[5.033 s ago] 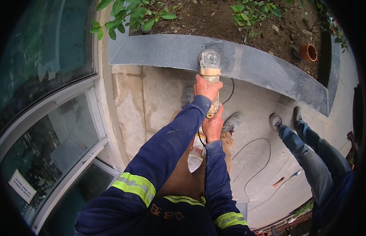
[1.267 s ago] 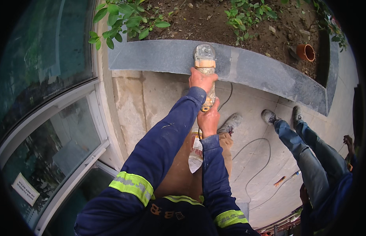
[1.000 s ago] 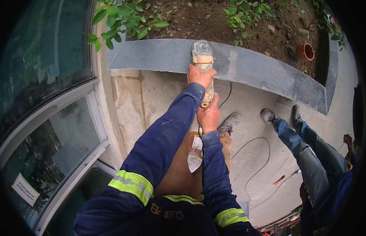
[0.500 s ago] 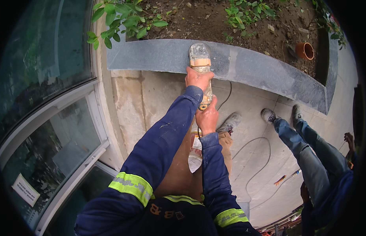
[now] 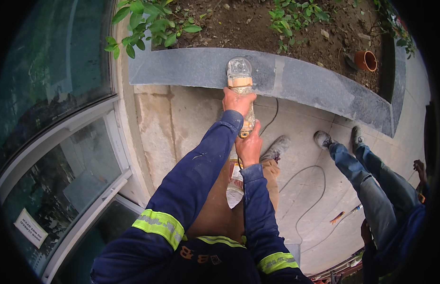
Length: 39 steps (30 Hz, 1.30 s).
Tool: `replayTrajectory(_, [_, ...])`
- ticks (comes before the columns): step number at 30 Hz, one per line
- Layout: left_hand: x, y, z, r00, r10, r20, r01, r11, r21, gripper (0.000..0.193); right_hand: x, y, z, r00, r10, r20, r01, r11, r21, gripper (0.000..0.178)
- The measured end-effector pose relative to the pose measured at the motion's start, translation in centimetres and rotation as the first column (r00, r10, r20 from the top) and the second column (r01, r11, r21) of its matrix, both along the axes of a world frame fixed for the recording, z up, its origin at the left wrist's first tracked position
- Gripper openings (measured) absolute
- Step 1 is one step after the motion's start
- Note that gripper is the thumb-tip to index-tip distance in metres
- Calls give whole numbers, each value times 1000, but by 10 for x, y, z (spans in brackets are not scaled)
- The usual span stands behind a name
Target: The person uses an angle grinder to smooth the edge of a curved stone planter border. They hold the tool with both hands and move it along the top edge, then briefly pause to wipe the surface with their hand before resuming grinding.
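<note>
Both my hands are closed around a dusty yellow angle grinder (image 5: pixel 239 82). My left hand (image 5: pixel 238 101) wraps its body just behind the head. Lower down, my right hand (image 5: pixel 248 147) grips its rear end, where a dark cord leaves it. The grinder's head lies over the grey stone coping (image 5: pixel 182 66) of a planter; its disc is mostly hidden beneath. Around that spot the stone looks darker, and pale dust marks show to the right. Below my right hand, between my legs, is a clear plastic bottle (image 5: pixel 235 182) with a label.
Soil (image 5: pixel 229 28), leafy plants (image 5: pixel 153 23) and an orange pot (image 5: pixel 365 61) fill the planter. A glazed door frame (image 5: pixel 68 142) stands at left. A grey cable (image 5: pixel 323 180) loops over the paving at right, near another person's legs (image 5: pixel 366 175).
The grinder has slid slightly toward me on the coping, and both hands have moved back with it. My grip looks the same.
</note>
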<state>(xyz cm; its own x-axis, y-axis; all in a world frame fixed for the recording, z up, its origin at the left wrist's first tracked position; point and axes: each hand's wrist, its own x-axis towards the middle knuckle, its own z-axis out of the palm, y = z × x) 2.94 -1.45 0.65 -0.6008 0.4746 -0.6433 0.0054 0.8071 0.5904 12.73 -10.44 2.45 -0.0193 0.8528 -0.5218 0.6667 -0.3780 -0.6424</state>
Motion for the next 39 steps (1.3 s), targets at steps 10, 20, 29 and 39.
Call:
replayTrajectory(10, [-5,3,4,1000,-6,28,6,1000,12,71,-3,3,5,1000,15,25,-14,999,-45,76])
replayTrajectory(20, [4,0,3,999,-20,46,19,999,29,73,0,-1,14,999,-23,27,24,999,-47,75])
replayTrajectory(29, [12,-10,1,999,-45,21,46,999,-13,72,7,-12,6,998,-61,17,62,995,-81,73])
replayTrajectory(39, [14,-4,6,999,-26,34,26,1000,-11,68,10,-6,6,999,-31,20,32,999,-32,74])
